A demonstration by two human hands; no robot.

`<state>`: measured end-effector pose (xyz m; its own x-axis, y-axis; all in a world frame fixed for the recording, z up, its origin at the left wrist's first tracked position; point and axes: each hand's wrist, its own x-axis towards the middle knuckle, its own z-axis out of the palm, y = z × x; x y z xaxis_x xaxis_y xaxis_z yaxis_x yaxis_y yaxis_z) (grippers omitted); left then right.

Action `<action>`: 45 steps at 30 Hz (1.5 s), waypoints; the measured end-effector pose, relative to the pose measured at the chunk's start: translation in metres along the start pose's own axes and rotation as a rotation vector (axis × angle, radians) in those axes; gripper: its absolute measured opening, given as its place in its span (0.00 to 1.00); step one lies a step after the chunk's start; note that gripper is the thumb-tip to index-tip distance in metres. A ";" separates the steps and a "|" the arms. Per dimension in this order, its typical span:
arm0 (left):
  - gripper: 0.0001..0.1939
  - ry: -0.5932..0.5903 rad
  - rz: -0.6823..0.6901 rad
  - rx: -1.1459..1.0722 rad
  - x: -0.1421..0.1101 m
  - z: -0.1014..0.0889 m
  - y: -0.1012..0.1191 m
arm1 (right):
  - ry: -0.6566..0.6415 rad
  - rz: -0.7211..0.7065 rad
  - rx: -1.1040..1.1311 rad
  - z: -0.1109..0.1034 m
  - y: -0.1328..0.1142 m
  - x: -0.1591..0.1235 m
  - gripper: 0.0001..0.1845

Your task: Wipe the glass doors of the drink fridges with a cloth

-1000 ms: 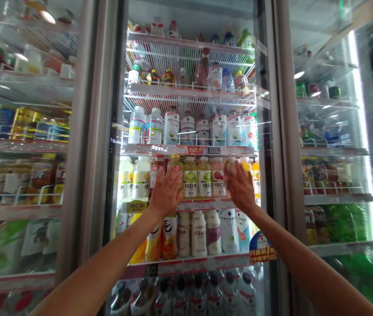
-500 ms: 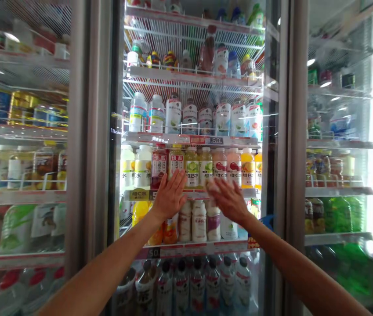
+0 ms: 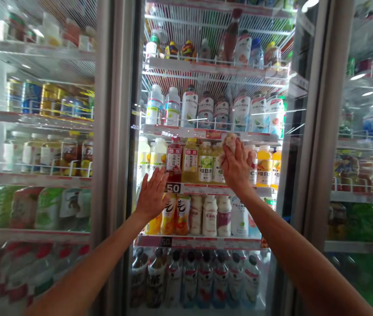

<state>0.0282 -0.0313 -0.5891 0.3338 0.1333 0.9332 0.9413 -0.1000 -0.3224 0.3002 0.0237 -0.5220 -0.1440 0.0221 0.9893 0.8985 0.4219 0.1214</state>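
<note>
A glass door (image 3: 202, 274) of a drinks fridge stands closed in front of me. My left hand (image 3: 152, 193) is held up at the left side of the glass, fingers stretched and nothing in it. Whether its palm touches the glass I cannot tell. Higher and to the right, my right hand (image 3: 238, 167) presses a crumpled pale cloth (image 3: 229, 142) to the glass, its fingers over the cloth. Behind the pane, rows of bottles show, among them a red-capped bottle (image 3: 174, 160) and a yellow-capped bottle (image 3: 190, 162) between my hands.
Metal door frames stand at the left (image 3: 117, 109) and right (image 3: 326, 131) of this pane. Beyond them, neighbouring fridge sections hold cans (image 3: 50, 98) and green bottles (image 3: 366, 221). Dark-capped bottles (image 3: 206, 276) fill the lowest shelf. Light reflections streak the glass.
My right hand has moved up with the cloth, from the shelf edge to the bottle row above. My left hand has shifted left against the bottles. The view has swung slightly.
</note>
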 end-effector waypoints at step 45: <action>0.31 0.273 -0.085 -0.098 0.055 0.029 0.051 | 0.059 0.185 -0.083 -0.001 0.085 -0.077 0.34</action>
<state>0.0963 -0.0001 -0.5588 0.2160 -0.1238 0.9685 0.9514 -0.1963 -0.2373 0.3886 0.0569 -0.5875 0.0488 0.0377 0.9981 0.9389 0.3392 -0.0587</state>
